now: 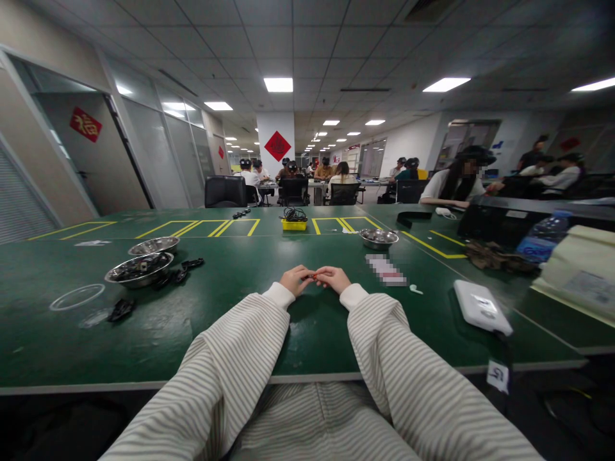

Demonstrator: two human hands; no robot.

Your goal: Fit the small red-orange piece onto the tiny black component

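Over the green table, my left hand (296, 280) and my right hand (332, 279) meet at the fingertips. Both are closed in a pinch on a small reddish-dark piece (314, 276), too small to tell its kind. Left of my hands stands a steel bowl (139, 282) heaped with black parts, with a second steel bowl (154, 245) behind it. Several loose black parts (180, 274) lie beside the bowls. To the right, beyond my right hand, is another steel bowl (379, 242) with small contents I cannot make out.
A yellow tray (294, 225) of black cables stands at the back. On the right are a white power bank (482, 307), an earbud (416, 290), a water bottle (545, 235) and a paper bag (579, 272). A clear ring-shaped lid (77, 297) lies left. A person (461, 179) sits across at right.
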